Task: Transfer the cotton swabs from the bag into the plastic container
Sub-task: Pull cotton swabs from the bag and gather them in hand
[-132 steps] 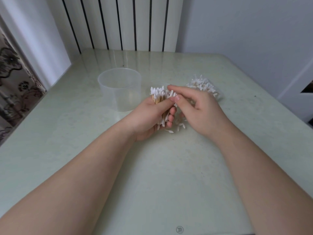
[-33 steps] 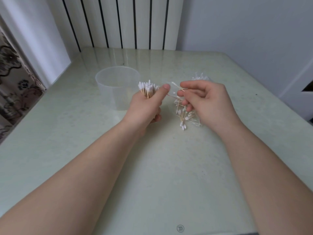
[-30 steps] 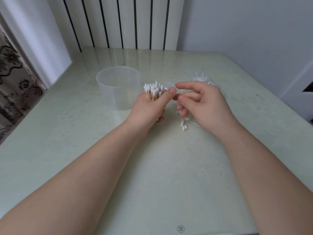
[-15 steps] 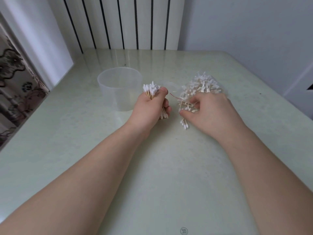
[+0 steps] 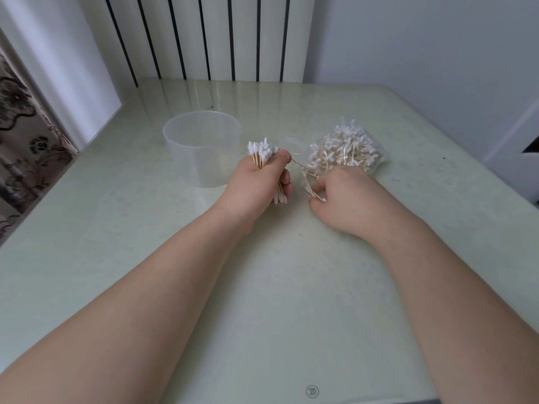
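Two bare forearms reach up from the bottom of the frame over a glossy pale green table (image 5: 140, 252). At centre, the left hand (image 5: 256, 185) has its fingers curled tight round a bundle of wooden-stemmed cotton swabs (image 5: 262, 151), whose white tips poke out above and below the fist. Just right of it, the right hand (image 5: 353, 199) sits low on the table, thumb and curled fingertips pinching a few loose swabs (image 5: 309, 183) at the mouth of a clear plastic bag (image 5: 350, 150). The bag lies flat at centre right, heaped with more swabs. A translucent round plastic container (image 5: 201, 153) stands upright just left of the left hand. A white ribbed radiator (image 5: 210, 39) fills the upper middle, and a patterned curtain (image 5: 20, 153) hangs at the left edge.
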